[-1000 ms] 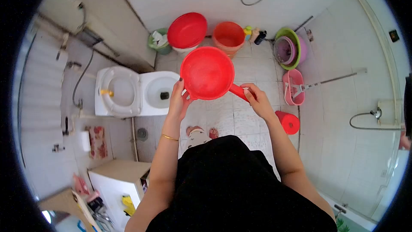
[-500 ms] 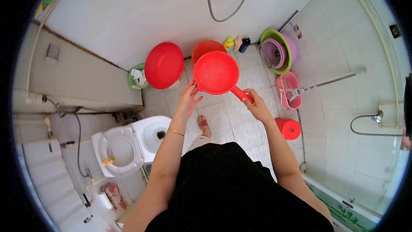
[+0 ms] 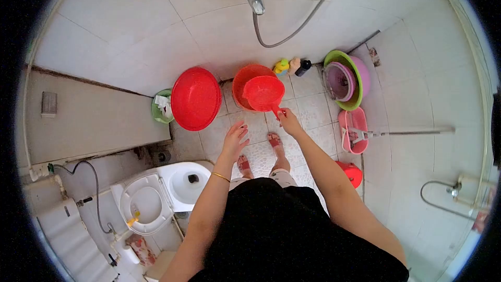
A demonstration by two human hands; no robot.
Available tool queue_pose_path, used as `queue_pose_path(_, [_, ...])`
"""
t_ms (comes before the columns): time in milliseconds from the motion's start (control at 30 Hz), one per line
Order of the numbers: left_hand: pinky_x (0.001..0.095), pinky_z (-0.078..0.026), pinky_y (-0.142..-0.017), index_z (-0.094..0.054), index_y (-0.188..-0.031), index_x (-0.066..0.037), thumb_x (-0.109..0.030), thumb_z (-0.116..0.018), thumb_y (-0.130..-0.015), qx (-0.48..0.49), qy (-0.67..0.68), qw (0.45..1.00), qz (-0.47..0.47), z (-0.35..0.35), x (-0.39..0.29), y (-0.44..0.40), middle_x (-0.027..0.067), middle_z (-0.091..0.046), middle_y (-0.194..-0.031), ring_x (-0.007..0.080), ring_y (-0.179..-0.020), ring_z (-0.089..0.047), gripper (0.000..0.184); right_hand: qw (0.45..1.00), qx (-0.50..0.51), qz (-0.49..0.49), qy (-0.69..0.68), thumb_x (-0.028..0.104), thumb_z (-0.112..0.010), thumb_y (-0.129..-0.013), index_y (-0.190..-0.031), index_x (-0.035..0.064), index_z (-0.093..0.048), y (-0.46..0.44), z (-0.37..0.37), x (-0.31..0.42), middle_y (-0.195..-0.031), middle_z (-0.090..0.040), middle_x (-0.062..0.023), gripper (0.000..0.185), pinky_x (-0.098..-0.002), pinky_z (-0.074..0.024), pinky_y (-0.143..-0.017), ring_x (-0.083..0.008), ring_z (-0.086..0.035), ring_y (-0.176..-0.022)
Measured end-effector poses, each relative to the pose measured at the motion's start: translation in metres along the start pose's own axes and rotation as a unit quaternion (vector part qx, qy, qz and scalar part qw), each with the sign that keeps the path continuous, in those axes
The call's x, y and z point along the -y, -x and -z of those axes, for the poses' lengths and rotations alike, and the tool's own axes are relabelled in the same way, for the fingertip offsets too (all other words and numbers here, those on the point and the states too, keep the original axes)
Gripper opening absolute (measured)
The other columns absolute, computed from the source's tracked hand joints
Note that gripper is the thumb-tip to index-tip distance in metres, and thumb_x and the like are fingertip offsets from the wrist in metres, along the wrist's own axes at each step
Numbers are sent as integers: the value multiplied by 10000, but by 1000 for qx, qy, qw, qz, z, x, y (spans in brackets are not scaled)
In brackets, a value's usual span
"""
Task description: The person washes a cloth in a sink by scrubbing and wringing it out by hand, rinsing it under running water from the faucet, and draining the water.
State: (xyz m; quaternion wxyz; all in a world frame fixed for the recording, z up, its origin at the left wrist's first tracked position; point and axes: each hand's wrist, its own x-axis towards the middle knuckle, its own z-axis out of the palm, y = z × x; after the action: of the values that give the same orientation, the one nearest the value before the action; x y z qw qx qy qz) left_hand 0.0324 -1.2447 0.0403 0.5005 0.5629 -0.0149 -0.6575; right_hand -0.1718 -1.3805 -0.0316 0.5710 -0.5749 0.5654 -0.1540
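Red dipper (image 3: 264,93) gripped by its handle (image 3: 275,110), overlapping the orange bucket's (image 3: 239,84) mouth.
The right hand (image 3: 289,121) wraps the handle's end, presumably keeping clear of the bowl; whether the dipper sits inside the bucket is unclear. The left hand (image 3: 236,140), fingers spread, holds nothing. Beyond, basins (image 3: 350,103) nest by the wall (image 3: 412,73), probably saving space.

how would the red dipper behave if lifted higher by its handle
The red dipper is probably light, since it looks like plastic and only the right hand holds it. It likely stays stiff, its rim looking round and even. With its bowl beyond the grip, it may tip.
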Motion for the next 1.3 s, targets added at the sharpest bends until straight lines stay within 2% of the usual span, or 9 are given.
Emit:
queue_pose_path(67, [459, -387, -1025, -438, -1388, -127, -203, -500, -944, -21, 19, 1000, 0, -7, 4, -10, 74, -484, -1358, 201, -1256, -442, 455, 999, 20, 10, 37, 307, -472, -988, -1173, -36, -513, -49, -12, -32, -886, -619, -110, 391, -306, -511, -608, -167, -596, -677])
queue_pose_path(367, [450, -378, -1036, -449, -1377, -131, -213, -497, -950, -108, 97, 989, -29, -50, 10, -41, 76, -489, -1362, 206, -1277, -431, 438, 989, 119, -92, 16, 400, -456, -984, -1155, -11, -498, -123, -18, 7, -879, -602, -84, 448, -327, -513, -605, -183, -599, -716])
queue_pose_path(467, [451, -376, -1041, -456, -1372, -129, -217, -501, -954, -110, 117, 985, -56, -56, 5, -39, 80, -487, -1373, 212, -1291, -424, 430, 976, 167, -59, 128, 507, -496, -942, -1277, -41, -441, -165, -23, -42, -1087, -588, -261, 645, -399, -516, -794, -333, -621, -915])
queue_pose_path(500, [451, -377, -1042, -458, -1370, -127, -218, -502, -956, -113, 123, 984, -56, -58, 4, -38, 82, -488, -1374, 214, -1295, -422, 427, 978, 176, -29, 111, 506, -492, -946, -1269, -36, -449, -164, -24, -41, -1085, -595, -249, 632, -390, -508, -813, -319, -614, -949])
queue_pose_path(567, [449, -384, -1040, -467, -1362, -122, -217, -502, -959, -120, 136, 981, -61, -60, 5, -34, 83, -495, -1368, 216, -1295, -424, 415, 978, 194, 31, 75, 504, -484, -956, -1253, -26, -463, -152, -24, -44, -1081, -607, -225, 608, -371, -493, -851, -290, -600, -1019])
queue_pose_path(667, [442, -401, -1032, -486, -1344, -114, -204, -499, -964, -130, 159, 976, -77, -58, 10, -24, 82, -517, -1344, 216, -1277, -446, 391, 965, 243, -45, -86, 480, -470, -975, -1210, -16, -488, -112, -25, -4, -1063, -630, -175, 549, -332, -497, -837, -238, -623, -985])
queue_pose_path(867, [431, -438, -1012, -511, -1305, -78, -169, -488, -966, -135, 221, 957, -133, -45, 31, 19, 105, -555, -1291, 225, -1203, -522, 351, 932, 335, -31, -136, 353, -453, -1012, -1188, 18, -513, -37, -30, 58, -1032, -641, -122, 383, -339, -514, -836, -198, -643, -933])
queue_pose_path(1000, [425, -459, -999, -524, -1267, -56, -160, -486, -962, -149, 271, 935, -172, -23, 66, 72, 114, -574, -1251, 228, -1155, -556, 325, 904, 420, -18, -82, 318, -457, -1010, -1081, 8, -576, 18, -44, 91, -899, -661, -106, 340, -321, -528, -759, -189, -656, -801])
queue_pose_path(1300, [402, -481, -975, -525, -1222, -62, -161, -490, -955, -255, 377, 849, -267, 41, 204, 260, 71, -596, -1100, 204, -1077, -580, 287, 808, 588, 6, -26, 285, -445, -1009, -1066, 23, -581, 209, -154, 94, -880, -644, -90, 300, -316, -502, -734, -176, -631, -794])
